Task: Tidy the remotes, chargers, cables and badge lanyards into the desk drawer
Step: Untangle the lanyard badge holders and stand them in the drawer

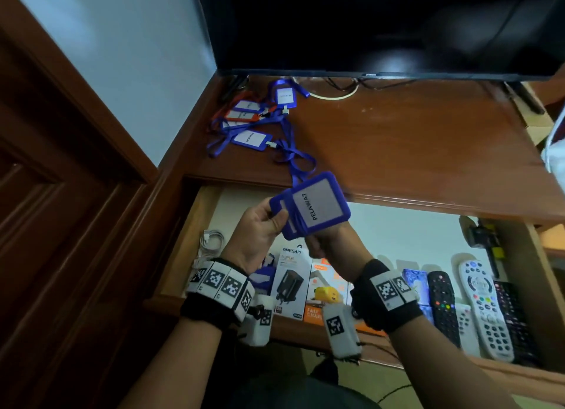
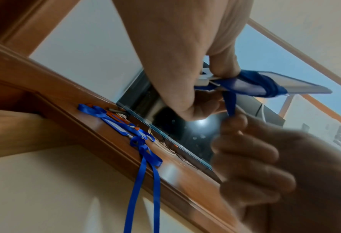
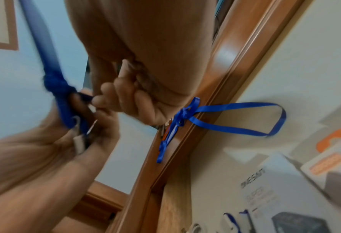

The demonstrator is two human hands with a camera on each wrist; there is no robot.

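- left hand (image 1: 260, 234) grip: pinches blue badge holder (image 1: 315, 207) above open drawer (image 1: 195, 240)
- right hand (image 1: 330, 243) grip: fingers curled on its blue lanyard strap (image 2: 230, 102)
- more badge lanyards (image 1: 247, 124) on surface (image 1: 412, 139)

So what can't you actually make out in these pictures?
- Head view: print on the desk badges is too small; the wrists hide part of the charger boxes.
- Left wrist view: the right hand is blurred.
- Right wrist view: the box lettering is blurred.
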